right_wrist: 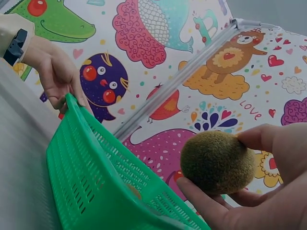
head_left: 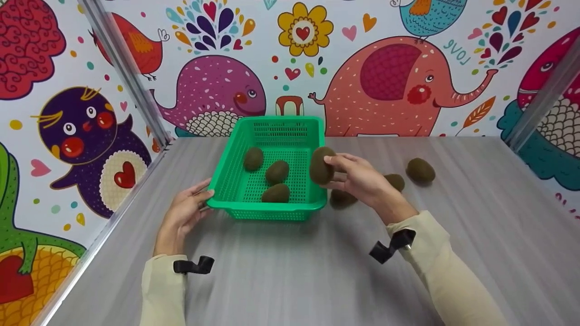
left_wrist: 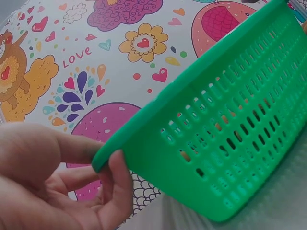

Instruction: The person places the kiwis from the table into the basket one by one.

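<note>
A green plastic basket (head_left: 267, 206) stands on the table with three brown kiwis inside, among them one kiwi (head_left: 253, 159) near its left wall. At the near left corner my left hand (head_left: 185, 210) pinches the rim between thumb and fingers; the left wrist view shows this grip (left_wrist: 72, 177) close up. My right hand (head_left: 362, 179) holds another kiwi (head_left: 322, 166) by thumb and fingertips, level with the basket's right rim and overlapping it in the head view. From the right wrist, that fuzzy kiwi (right_wrist: 218, 162) appears above the basket's side (right_wrist: 81, 167).
Right of the basket, one kiwi (head_left: 343, 199) lies beside it under my right hand. A second kiwi (head_left: 395, 181) is partly hidden behind my wrist, and a third kiwi (head_left: 420, 171) sits farther right. Cartoon-printed walls (head_left: 290, 81) enclose the grey table (head_left: 272, 271) behind and at both sides.
</note>
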### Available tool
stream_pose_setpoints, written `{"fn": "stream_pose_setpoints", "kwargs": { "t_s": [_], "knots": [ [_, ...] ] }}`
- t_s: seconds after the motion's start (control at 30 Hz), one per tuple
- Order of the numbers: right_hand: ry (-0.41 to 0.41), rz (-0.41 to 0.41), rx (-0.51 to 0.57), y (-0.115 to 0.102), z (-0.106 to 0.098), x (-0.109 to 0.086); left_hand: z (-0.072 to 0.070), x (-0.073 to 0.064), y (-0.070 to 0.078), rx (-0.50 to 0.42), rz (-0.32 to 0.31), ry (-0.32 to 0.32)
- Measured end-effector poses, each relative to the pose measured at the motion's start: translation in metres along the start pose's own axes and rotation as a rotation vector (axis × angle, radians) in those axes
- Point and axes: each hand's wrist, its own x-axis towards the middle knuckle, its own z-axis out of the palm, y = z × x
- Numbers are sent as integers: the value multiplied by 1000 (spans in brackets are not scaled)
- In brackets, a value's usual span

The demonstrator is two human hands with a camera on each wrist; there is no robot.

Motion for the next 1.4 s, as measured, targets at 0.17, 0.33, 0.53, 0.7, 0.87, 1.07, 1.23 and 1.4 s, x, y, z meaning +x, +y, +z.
{"fn": "stream_pose_setpoints", "kwargs": {
  "t_s": [0.17, 0.33, 0.53, 0.7, 0.87, 1.07, 1.23, 1.4],
  "knots": [
    [3, -13, 21, -6, 12, 9, 1, -1, 0, 9, -2, 9],
    [-22, 3, 61, -13, 22, 19, 0, -1, 0, 3, 2, 10],
    [-37, 38, 88, -17, 34, 33, 0, 0, -1, -11, 3, 2],
    [-32, 87, 66, -20, 42, 46, -1, 0, 0, -17, 0, 0],
    [-31, 124, 20, -24, 50, 57, -1, 0, 2, -14, -1, 7],
    [-38, 141, 13, -21, 59, 69, 0, -1, -1, -12, 6, 7],
    [-44, 157, 34, -12, 65, 78, 1, -2, -1, -24, 7, 11],
    [-28, 173, 46, -1, 69, 84, 2, -2, -1, -33, 9, 9]
  ]
}}
